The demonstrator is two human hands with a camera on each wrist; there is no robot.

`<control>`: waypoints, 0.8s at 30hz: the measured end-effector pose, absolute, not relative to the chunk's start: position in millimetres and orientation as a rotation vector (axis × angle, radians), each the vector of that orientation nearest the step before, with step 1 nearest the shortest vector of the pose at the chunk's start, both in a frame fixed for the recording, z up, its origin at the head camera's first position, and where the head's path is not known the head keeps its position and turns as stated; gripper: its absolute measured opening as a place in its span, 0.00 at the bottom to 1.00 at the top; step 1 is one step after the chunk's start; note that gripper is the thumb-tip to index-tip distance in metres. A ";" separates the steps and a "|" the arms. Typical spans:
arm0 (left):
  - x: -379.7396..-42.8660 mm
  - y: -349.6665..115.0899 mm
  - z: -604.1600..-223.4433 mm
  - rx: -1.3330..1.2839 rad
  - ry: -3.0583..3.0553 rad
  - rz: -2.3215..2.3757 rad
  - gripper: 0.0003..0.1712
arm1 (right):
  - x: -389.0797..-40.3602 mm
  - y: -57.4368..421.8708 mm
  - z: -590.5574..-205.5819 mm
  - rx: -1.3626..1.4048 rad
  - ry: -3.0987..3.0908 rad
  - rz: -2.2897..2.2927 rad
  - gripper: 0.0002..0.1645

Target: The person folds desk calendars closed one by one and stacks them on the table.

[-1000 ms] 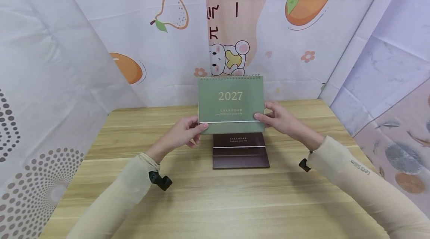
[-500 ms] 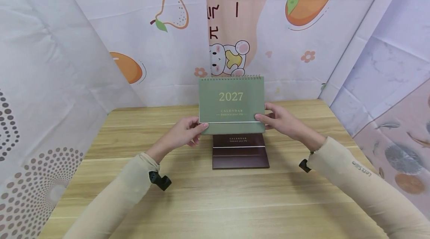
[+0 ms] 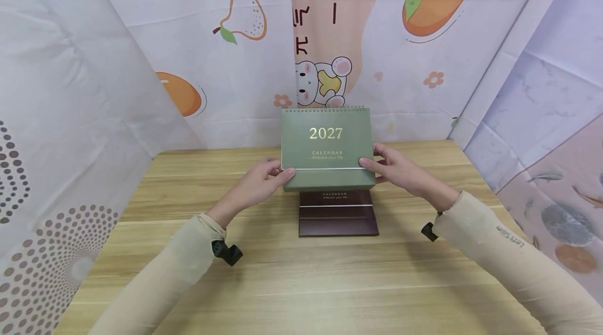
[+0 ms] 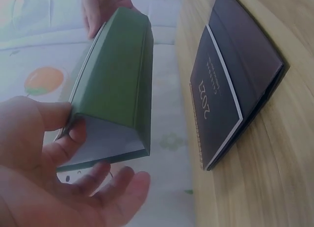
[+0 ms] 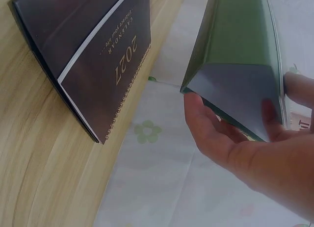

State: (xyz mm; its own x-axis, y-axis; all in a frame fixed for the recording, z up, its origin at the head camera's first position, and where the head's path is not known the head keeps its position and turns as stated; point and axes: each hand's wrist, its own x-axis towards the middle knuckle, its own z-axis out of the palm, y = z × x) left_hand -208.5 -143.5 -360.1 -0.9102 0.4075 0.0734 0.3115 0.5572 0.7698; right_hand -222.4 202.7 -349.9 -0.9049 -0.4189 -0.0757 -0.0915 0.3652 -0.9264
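A green 2027 desk calendar point(image 3: 327, 146) with a spiral binding on top is held up in the air, upright, between both hands. At its lower left edge my left hand point(image 3: 256, 183) pinches it, thumb on the front cover. My right hand point(image 3: 400, 170) grips the right edge the same way, fingers behind. In the left wrist view the green calendar point(image 4: 113, 75) shows its folded stand, spread into a wedge. Below and in front of it a dark brown calendar point(image 3: 336, 220) stands on the table, its upper part hidden by the green one in the head view.
The wooden table point(image 3: 301, 282) carries the brown calendar near its middle. Behind it hangs a white curtain point(image 3: 188, 21) printed with fruit and a cartoon figure. Patterned cloth also hangs at the left and right sides.
The green calendar has tilted, its lower edge now nearer and its base showing more thickness. Both hands keep their hold and have barely shifted.
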 end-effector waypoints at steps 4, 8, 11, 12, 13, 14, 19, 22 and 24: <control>-207.4 -141.7 -358.8 0.607 2.655 1.311 0.21 | -220.6 204.1 -348.4 -0.428 2.329 -1.525 0.31; -206.6 -140.6 -357.9 0.578 2.634 1.330 0.25 | -219.8 206.3 -348.0 -0.424 2.271 -1.548 0.34; -206.5 -140.4 -357.9 0.557 2.570 1.377 0.28 | -220.2 207.5 -349.2 -0.434 2.219 -1.578 0.35; -206.3 -140.4 -357.9 0.549 2.543 1.394 0.29 | -220.4 207.6 -349.8 -0.440 2.206 -1.584 0.36; -206.1 -140.2 -357.8 0.539 2.520 1.409 0.30 | -220.7 207.8 -350.5 -0.439 2.197 -1.588 0.36; -206.0 -140.1 -358.1 0.530 2.494 1.425 0.32 | -220.9 208.1 -351.2 -0.445 2.190 -1.589 0.36; -204.8 -138.9 -358.6 0.485 2.431 1.454 0.36 | -221.0 208.2 -352.8 -0.422 2.164 -1.605 0.36; -205.6 -138.4 -360.6 0.469 2.412 1.458 0.37 | -220.4 207.8 -352.3 -0.419 2.143 -1.615 0.37; -206.2 -138.1 -362.3 0.454 2.394 1.460 0.37 | -220.1 207.6 -351.9 -0.418 2.127 -1.622 0.38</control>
State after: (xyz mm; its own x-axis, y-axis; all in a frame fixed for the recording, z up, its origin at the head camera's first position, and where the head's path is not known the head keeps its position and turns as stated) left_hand -206.2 -138.1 -362.3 -0.9052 0.4157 -0.0889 0.1112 0.4334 0.8943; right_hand -220.1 207.6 -351.9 -0.8619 -0.4831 -0.1539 0.0207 0.2699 -0.9627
